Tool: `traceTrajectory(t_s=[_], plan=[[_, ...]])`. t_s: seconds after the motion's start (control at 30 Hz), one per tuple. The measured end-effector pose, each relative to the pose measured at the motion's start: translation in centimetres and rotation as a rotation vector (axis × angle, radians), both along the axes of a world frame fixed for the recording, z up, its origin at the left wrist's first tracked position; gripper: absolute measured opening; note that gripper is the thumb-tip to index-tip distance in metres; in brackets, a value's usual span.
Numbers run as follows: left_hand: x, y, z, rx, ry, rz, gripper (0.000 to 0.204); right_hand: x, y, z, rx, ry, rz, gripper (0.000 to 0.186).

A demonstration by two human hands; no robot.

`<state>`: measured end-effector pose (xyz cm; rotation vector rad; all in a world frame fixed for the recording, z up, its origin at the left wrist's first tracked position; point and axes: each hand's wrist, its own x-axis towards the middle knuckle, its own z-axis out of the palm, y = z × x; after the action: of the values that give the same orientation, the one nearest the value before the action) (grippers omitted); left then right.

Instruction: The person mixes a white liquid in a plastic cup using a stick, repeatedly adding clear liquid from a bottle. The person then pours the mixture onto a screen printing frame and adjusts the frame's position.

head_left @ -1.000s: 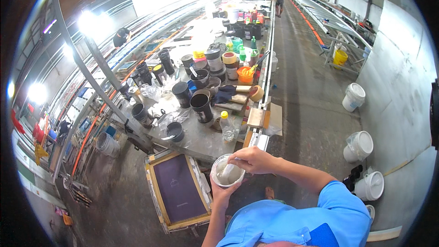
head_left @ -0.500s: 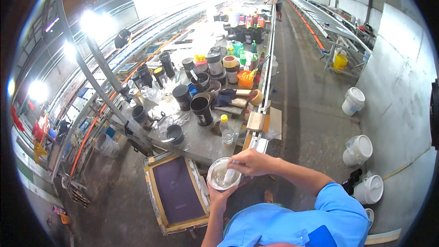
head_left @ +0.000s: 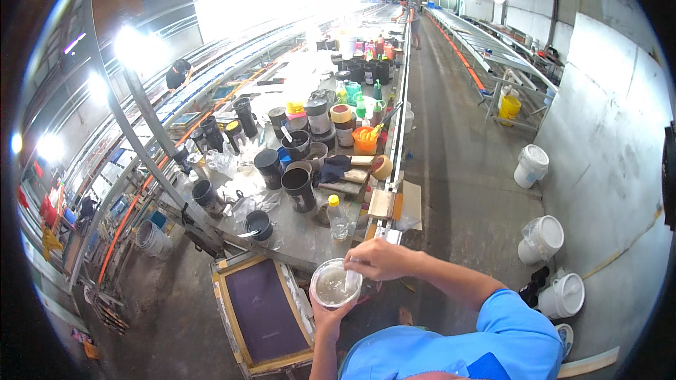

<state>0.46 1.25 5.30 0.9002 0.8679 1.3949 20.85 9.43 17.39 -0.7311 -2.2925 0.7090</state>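
A white tub (head_left: 331, 286) of pale grey, thick-looking stuff is held at waist height by my left hand (head_left: 326, 315), fingers curled round its side. My right hand (head_left: 374, 257) is closed on a white stick (head_left: 351, 280) that dips into the tub. Just beyond, on the cluttered table (head_left: 303, 245), stand a clear bottle (head_left: 338, 222) with a yellow cap and a dark grey tub (head_left: 258, 225). A wood-framed screen (head_left: 257, 309) with dark purple mesh lies low at the left of my hands.
Buckets, bottles and tape rolls crowd the table. An aisle (head_left: 451, 169) runs along its right, with white lidded buckets (head_left: 541, 239) by a pale panel (head_left: 598, 112). A metal post (head_left: 123, 112) rises at left. One person (head_left: 410, 21) stands down the aisle, another (head_left: 177, 77) works at left.
The surroundings have shifted down and a little left in view. My hands and the tub sit slightly lower and further left, and the white stick has moved within the tub.
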Motion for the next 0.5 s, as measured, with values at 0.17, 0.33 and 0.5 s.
traceTrajectory(t_s=[0.17,0.33,0.5], plan=[[0.7,-0.6,1.4,-0.049,-0.033,-0.048,0.1,-1.2,0.4,-0.8,0.108,0.082,0.037,0.016],[-0.4,0.2,0.7,0.017,0.027,-0.028,0.106,-0.1,2.4,0.5,0.239,-0.07,-0.046,0.018],[-0.8,0.7,0.3,0.031,0.0,0.052,0.103,-0.5,1.6,0.4,-0.015,-0.033,0.019,0.02]])
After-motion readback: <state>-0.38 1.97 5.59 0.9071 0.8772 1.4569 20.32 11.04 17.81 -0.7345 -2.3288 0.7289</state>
